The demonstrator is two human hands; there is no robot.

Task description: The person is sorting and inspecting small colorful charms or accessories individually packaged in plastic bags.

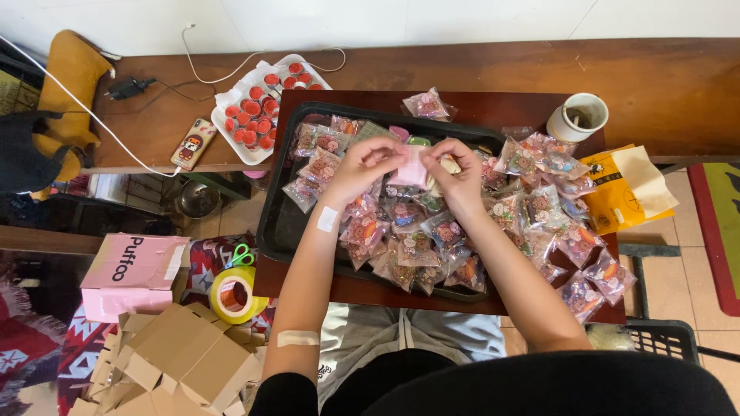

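Both hands over black tray, wooden table

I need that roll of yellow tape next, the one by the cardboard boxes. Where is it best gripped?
The yellow tape roll lies flat with its hole facing up, and the green-handled scissors rest at its far edge. Probably come from above on the near side, one finger in the hole and thumb on the outer wall.

Glossy clear plastic packets, matt black plastic tray, polished wooden table
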